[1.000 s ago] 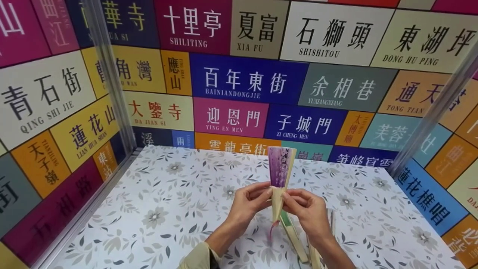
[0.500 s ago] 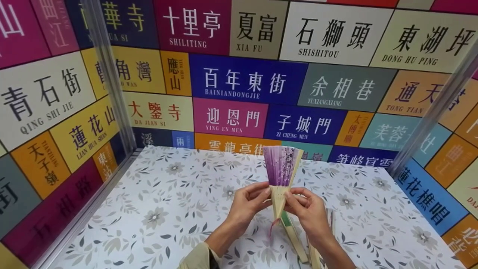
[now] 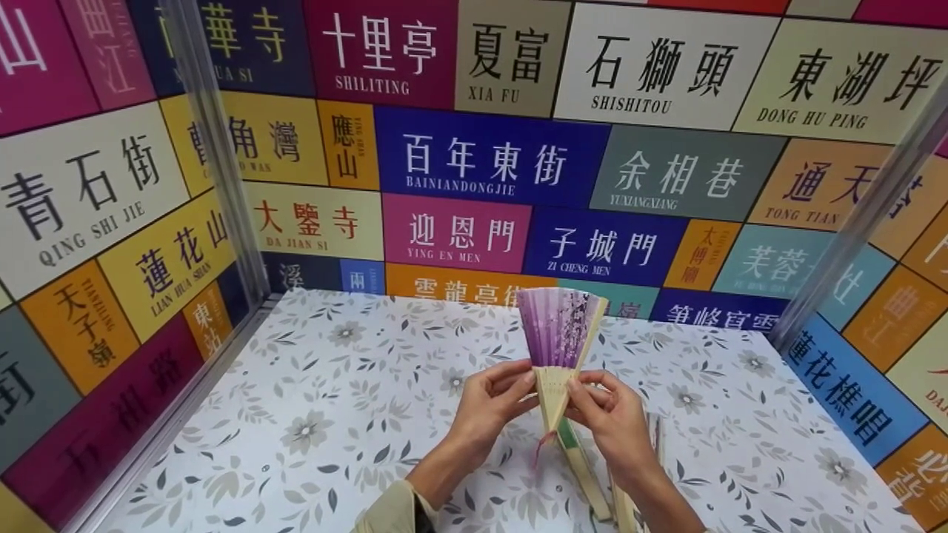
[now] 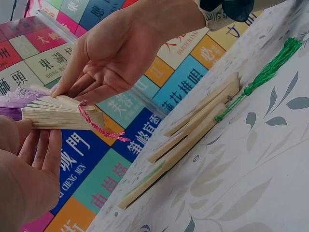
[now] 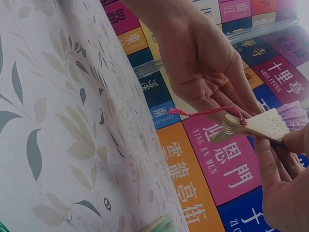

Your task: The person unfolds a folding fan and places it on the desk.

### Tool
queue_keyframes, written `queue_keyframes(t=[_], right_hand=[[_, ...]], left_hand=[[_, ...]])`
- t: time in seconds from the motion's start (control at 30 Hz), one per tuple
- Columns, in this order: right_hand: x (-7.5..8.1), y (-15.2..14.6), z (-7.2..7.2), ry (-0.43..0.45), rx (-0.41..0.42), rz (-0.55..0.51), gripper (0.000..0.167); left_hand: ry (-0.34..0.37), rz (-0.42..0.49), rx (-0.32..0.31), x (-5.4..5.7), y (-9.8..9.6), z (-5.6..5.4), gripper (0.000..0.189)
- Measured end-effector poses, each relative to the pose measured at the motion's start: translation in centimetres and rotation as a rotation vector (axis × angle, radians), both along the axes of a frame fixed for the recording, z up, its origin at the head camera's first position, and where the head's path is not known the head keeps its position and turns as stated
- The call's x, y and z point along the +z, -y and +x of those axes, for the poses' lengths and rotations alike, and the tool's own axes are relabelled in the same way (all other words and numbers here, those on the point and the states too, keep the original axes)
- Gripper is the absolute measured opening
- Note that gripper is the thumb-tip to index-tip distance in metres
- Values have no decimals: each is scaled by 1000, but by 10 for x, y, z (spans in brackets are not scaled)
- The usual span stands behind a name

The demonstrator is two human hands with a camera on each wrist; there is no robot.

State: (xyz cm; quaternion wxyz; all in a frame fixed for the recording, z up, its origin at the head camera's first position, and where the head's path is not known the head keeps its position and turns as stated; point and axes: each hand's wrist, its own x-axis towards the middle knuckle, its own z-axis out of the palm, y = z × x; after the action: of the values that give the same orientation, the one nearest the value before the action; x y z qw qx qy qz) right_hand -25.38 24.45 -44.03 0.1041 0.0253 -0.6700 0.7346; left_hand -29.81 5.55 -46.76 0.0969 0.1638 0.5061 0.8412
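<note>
A purple folding fan [image 3: 561,326] with pale wooden ribs and a white blossom print stands partly spread, held up over the table. My left hand [image 3: 485,407] pinches its left edge between thumb and fingers. On the opposite edge, the thumb and fingers of my right hand [image 3: 615,418] pinch the outer rib. From the pivot hangs a pinkish-red cord [image 4: 96,123]. Below the hands, a folded fan [image 3: 585,474] with a green part lies on the table, partly hidden by the right hand and forearm. More folded fans [image 4: 203,108] lie beside it in the left wrist view.
A flower-patterned white cover [image 3: 311,385] spreads over the table. One lying fan carries a green tassel [image 4: 275,63]. Walls of coloured panels with Chinese lettering [image 3: 489,155] rise behind the table and at both sides.
The purple fan has spread wider, showing more of its printed leaf. My right hand has shifted slightly to the right; the left hand has hardly moved.
</note>
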Motion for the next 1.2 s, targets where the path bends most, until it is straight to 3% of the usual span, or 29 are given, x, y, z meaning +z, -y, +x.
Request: queue_keyframes(t=[0.4, 1.2], right_hand=[[0, -1, 1, 7, 7, -16, 15], [-1, -4, 0, 0, -29, -52, 12]], left_hand=[[5, 55, 4, -1, -1, 0, 38], [41, 74, 25, -1, -2, -1, 37]])
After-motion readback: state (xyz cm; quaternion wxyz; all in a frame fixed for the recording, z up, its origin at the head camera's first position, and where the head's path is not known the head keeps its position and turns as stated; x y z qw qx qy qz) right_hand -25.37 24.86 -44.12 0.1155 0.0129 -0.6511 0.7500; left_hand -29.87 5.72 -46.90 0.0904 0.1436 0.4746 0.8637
